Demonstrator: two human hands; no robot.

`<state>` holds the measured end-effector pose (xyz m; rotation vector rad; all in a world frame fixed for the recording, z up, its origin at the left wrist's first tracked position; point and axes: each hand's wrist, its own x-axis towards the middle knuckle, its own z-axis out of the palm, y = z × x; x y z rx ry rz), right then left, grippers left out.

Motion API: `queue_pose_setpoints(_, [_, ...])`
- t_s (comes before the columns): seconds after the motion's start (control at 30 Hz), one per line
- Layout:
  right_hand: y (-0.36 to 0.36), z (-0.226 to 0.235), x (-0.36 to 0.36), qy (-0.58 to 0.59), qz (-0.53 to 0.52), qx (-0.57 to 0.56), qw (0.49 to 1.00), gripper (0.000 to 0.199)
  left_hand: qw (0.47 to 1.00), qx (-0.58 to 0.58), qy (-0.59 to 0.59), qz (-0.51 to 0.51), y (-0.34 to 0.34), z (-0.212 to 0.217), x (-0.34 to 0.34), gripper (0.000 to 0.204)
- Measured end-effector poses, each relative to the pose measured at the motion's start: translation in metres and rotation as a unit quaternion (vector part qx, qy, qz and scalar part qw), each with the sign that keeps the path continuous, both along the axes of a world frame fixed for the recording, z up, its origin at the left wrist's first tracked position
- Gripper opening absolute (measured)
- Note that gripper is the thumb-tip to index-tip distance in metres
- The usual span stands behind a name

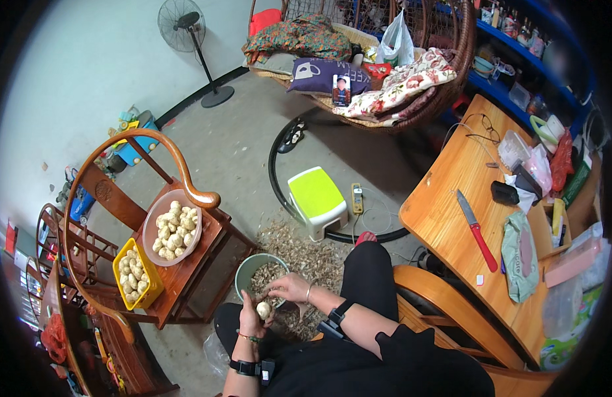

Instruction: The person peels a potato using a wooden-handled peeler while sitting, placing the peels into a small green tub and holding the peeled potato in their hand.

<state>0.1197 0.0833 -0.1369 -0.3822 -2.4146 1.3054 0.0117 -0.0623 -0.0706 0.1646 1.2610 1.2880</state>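
Observation:
My left hand (250,320) is closed round a pale, rounded root vegetable (263,309) just above my lap. My right hand (293,289) is close beside it, fingers bent together; whatever they hold, if anything, is too small to make out. Both hands are at the near rim of a pale green bucket (242,270), which has brown peelings (265,274) in it. To the left, a wooden armchair (180,291) bears a pink bowl (199,236) of pale vegetables (177,231) and a yellow basket (154,289) with more of them.
Brown scraps (306,264) cover the floor round the bucket. A green-topped white stool (317,192) stands ahead. On the wooden table (445,178) at right lies a red-handled knife (478,231). A phone (341,90) rests on the wicker seat (465,53); a fan (217,96) stands far left.

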Motion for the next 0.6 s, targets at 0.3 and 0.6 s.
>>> queue_pose_setpoints(0.3, [0.023, 0.003, 0.001, -0.003, -0.120, 0.020, 0.993, 0.022, 0.993, 0.102, -0.056, 0.003, 0.010, 0.026, -0.005, 0.086])
queue_pose_setpoints(0.6, [0.014, 0.012, -0.002, 0.040, -0.123, 0.017, 0.991, 0.019, 0.988, 0.106, -0.061, 0.091, -0.013, 0.023, -0.019, 0.081])
